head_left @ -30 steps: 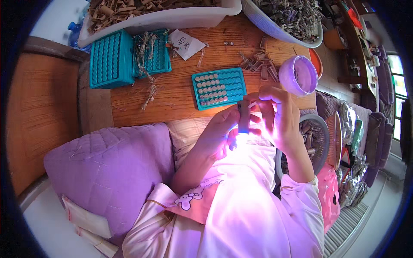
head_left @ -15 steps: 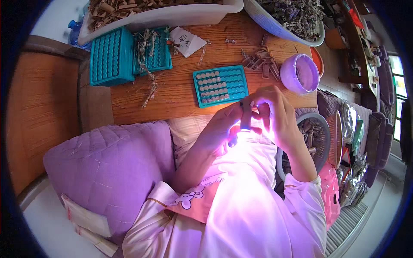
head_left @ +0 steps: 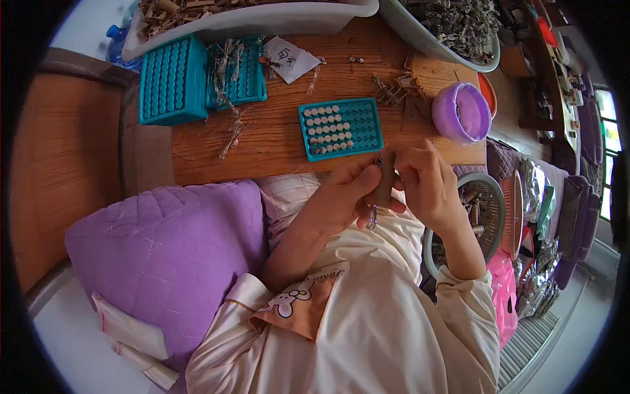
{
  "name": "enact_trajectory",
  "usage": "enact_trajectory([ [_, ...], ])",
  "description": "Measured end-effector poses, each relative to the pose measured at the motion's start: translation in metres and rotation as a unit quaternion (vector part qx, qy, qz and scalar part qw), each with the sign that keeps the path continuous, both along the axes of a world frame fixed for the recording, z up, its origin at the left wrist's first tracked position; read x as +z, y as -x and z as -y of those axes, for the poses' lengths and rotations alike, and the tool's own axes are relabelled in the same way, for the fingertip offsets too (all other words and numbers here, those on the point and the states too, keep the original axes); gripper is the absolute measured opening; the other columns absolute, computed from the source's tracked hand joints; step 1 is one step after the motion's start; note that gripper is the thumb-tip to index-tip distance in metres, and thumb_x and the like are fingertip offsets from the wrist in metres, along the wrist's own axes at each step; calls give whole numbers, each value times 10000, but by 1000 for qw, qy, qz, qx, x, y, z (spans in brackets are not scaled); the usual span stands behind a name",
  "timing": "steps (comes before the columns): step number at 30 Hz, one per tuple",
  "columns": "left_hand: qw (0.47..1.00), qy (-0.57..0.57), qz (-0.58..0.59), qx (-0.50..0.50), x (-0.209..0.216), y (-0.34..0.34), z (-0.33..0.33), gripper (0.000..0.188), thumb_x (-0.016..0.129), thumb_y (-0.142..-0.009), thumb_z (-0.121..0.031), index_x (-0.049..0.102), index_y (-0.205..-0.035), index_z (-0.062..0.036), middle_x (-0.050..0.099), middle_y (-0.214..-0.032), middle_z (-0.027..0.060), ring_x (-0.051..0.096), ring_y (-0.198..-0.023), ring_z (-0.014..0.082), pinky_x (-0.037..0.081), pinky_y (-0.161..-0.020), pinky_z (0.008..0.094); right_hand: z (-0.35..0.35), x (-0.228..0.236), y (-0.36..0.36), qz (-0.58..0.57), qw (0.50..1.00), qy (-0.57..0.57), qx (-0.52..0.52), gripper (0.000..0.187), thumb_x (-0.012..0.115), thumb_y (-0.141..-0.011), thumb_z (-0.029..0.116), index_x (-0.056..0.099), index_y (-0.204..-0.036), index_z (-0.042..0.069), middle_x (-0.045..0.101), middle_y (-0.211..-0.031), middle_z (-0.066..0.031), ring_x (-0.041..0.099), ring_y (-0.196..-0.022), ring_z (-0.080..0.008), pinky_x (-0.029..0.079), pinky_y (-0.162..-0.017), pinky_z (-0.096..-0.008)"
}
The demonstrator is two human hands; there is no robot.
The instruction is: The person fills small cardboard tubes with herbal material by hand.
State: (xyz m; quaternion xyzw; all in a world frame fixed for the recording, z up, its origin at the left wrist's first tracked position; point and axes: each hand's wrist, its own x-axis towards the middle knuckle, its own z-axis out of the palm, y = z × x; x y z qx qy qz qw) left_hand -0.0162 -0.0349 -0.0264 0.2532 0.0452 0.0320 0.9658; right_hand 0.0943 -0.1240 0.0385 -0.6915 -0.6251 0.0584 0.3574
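Note:
My left hand (head_left: 344, 197) is closed around a small brown casing (head_left: 385, 180), held in front of my chest near the table's edge. A shiny clear piece (head_left: 372, 220) sticks out below the fingers. My right hand (head_left: 430, 187) is closed beside the casing's upper end, fingertips bent against it; whether it holds some smaller part is hidden. Just beyond the hands lies a teal tray (head_left: 377, 121) with rows of round slots. Pale round pieces (head_left: 321, 130) fill much of its left side.
Stacked teal trays (head_left: 172, 82) stand far left, wires (head_left: 226, 72) lying over one. Brown casings (head_left: 410, 92) lie near a purple bowl (head_left: 453, 118). Behind are a white bin (head_left: 262, 26) and a tub of wired parts (head_left: 394, 29). A grey basket (head_left: 502, 217) sits right of my right arm.
The bright purple-white light that shone from the casing onto my shirt has gone out. My hands stay together in nearly the same place, with the right fingers shifted slightly.

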Motion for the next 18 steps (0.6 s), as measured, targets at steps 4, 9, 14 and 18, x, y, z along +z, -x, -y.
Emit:
enact_trajectory([
  [4, 999, -17, -3, -29, 2, 3, -9, 532, 461, -794, -429, 382, -1105, -4, 514, -943, 115, 589, -775, 224, 415, -331, 171, 3, -4, -2, -29, 999, -11, -19, 271, 535, -662, -89, 470, -910, -2, 501, -813, -104, 528, -608, -175, 439, -510, -260],
  [9, 998, 50, 4, -42, 10, 4, -12, 494, 449, -826, -332, 354, -1136, 40, 533, -883, 103, 564, -742, 174, 517, -541, 280, 1, -1, -8, -28, 999, -31, -23, 216, 602, -632, -38, 537, -828, 25, 528, -841, -96, 557, -700, -214, 457, -570, -267],
  [14, 998, -46, 35, -30, 7, 6, -11, 475, 412, -829, -381, 354, -1144, -31, 525, -905, 105, 594, -774, 202, 442, -362, 180, 0, 2, 2, -51, 997, -42, -38, 154, 558, -641, -78, 507, -752, 17, 536, -823, -100, 557, -696, -213, 456, -567, -271],
  [18, 998, -42, 10, -46, 19, 10, -13, 487, 410, -827, -394, 359, -1134, -18, 515, -879, 95, 588, -766, 203, 439, -356, 191, 5, 3, 8, -53, 995, -76, -46, 120, 516, -691, -83, 482, -772, 0, 541, -821, -117, 558, -693, -196, 458, -577, -257],
])
